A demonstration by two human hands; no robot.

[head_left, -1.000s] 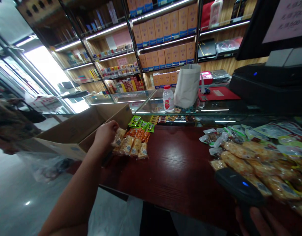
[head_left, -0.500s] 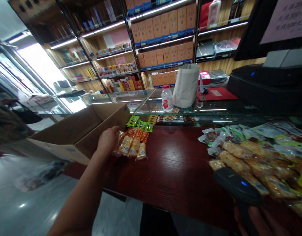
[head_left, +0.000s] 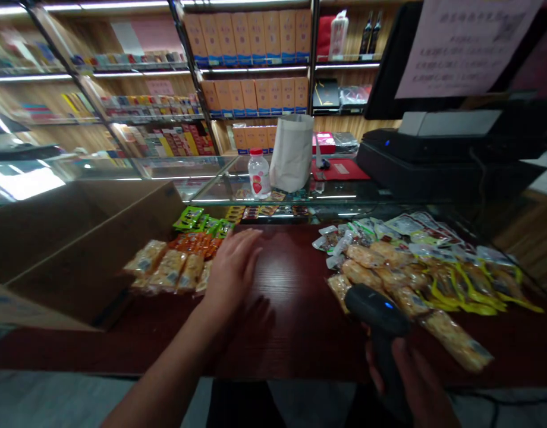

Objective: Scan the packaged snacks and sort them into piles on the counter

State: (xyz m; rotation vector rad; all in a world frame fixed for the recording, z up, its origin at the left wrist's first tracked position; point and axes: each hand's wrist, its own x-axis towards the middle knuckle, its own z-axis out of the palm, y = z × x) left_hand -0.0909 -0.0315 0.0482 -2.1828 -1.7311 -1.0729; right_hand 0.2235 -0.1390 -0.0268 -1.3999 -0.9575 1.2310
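My left hand (head_left: 232,267) is over the dark red counter, fingers stretched out, with nothing in it. It is just right of a row of clear-wrapped snack packs (head_left: 169,270), and its wrist side hides the last pack in part. Behind those packs lie orange packets (head_left: 195,244) and green packets (head_left: 188,218). In my right hand (head_left: 418,377) is a black barcode scanner (head_left: 376,309) with a blue light, gripped by its handle. The scanner's head is in front of a heap of wrapped snacks (head_left: 367,273); a long wrapped pack (head_left: 456,342) lies right of it.
An open cardboard box (head_left: 117,249) stands at the left. On the glass case behind are a strawberry-labelled bottle (head_left: 258,175), a white paper bag (head_left: 292,154) and a red folder (head_left: 342,170). A monitor (head_left: 389,59) and a black printer-like machine (head_left: 434,166) stand back right; yellow-edged packs (head_left: 470,282) lie below.
My left hand has let go of the leftmost wrapped snack pack and moved right, its fingers opening. The view has turned to the right. The scanner stays in my right hand.
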